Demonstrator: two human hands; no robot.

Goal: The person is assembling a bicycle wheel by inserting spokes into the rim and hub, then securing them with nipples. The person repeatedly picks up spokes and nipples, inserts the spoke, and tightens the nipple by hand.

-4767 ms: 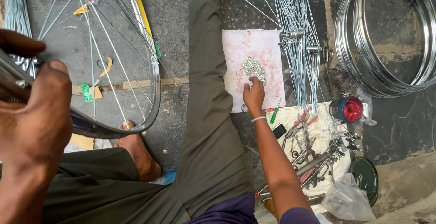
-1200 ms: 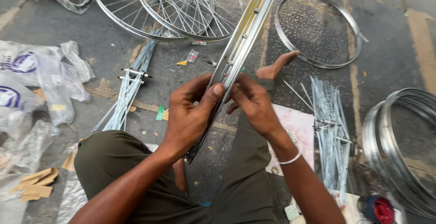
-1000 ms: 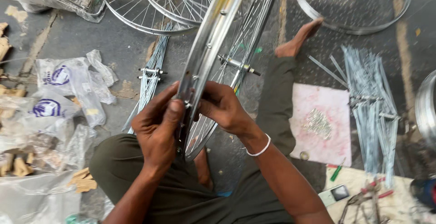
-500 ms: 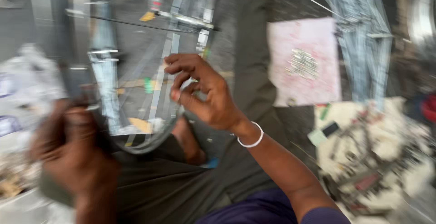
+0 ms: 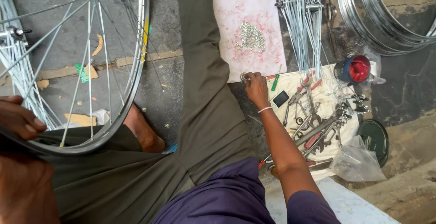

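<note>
Site: a floor-level bicycle repair workshop. Spoked wheel point(image 5: 91, 65), stacked rims point(image 5: 386, 15), loose spokes point(image 5: 302, 24) and wrenches point(image 5: 313, 115) are lying spread over bare concrete.

The things are carried by a dark, rough floor point(image 5: 168, 92) of stone or concrete. Just above the right hand point(image 5: 255, 87), a pink-stained white cloth point(image 5: 268, 51) is spread on it, with a small heap of silvery spoke nipples point(image 5: 250, 36) piled at its middle. To the right of that hand, a pale sheet point(image 5: 290, 81) is laid out, covered with spanners and other hand tools point(image 5: 313, 119). Beyond the cloth, a bundle of loose spokes point(image 5: 302, 19) is laid. Bare metal rims point(image 5: 377, 19) are stacked at the far right. Yellow and green paper scraps point(image 5: 86, 72) are scattered near the left hand point(image 5: 20, 119).
</note>
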